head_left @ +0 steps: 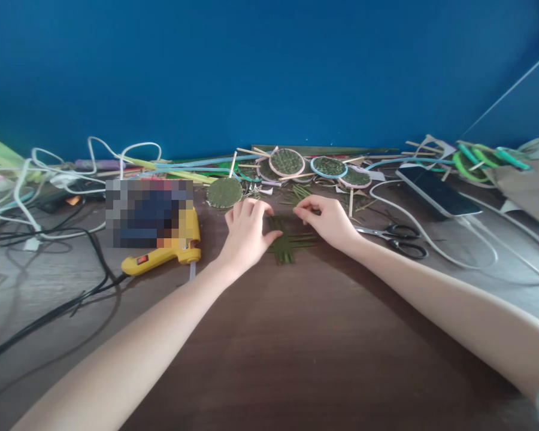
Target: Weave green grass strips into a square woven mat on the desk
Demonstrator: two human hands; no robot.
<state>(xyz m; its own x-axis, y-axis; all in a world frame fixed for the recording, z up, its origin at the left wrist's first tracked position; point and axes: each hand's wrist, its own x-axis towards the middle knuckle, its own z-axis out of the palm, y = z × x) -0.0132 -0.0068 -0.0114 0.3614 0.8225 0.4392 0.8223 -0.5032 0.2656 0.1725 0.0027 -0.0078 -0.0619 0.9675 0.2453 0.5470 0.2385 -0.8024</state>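
A small weave of dark green leaf strips [284, 242] lies flat on the brown table, with loose strip ends pointing right and toward me. My left hand [248, 230] rests at its left side, fingers curved but apart, the thumb on the strips. At the upper right of the weave, my right hand [326, 218] has thumb and forefinger pinched together; what is between them is too small to make out. More cut green strips [300, 193] lie just behind the hands. Black-handled scissors [397, 236] are beside my right wrist.
Left of my hands are a yellow glue gun [155, 258] and a pixelated block [148, 212]. Several round woven fans [286, 163] lie along the blue wall [269, 72]. A phone [438, 190] with white cables sits at right; tangled white cables [24, 185] fill the far left.
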